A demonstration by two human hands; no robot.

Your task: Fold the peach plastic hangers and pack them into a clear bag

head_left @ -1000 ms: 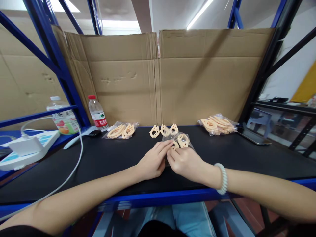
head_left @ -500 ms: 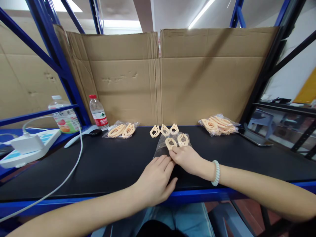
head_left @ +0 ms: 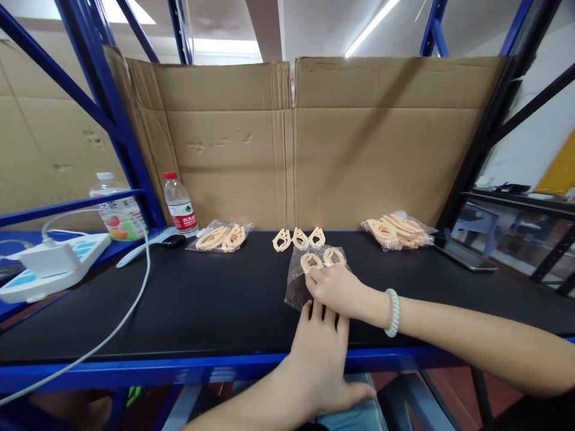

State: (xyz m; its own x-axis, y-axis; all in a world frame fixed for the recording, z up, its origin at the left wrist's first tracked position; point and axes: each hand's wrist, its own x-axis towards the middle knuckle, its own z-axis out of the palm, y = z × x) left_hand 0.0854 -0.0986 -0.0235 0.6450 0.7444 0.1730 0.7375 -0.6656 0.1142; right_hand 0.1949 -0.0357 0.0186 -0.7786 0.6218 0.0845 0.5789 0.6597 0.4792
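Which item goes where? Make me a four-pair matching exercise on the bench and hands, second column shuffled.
1. water bottle
2. three loose beige pieces
3. coiled bracelet
4. right hand

A. over the middle clear bag
B. around the right wrist
C. topped with a red cap
D. in a row just beyond that bag

Pairs: 1-C; 2-D; 3-B; 4-A

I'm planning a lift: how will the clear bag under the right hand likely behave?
The clear bag will probably flop, since its plastic looks thin and creased. It may hang unevenly, as its cream loops lie toward the far end. Its glossy surface might feel slippery.
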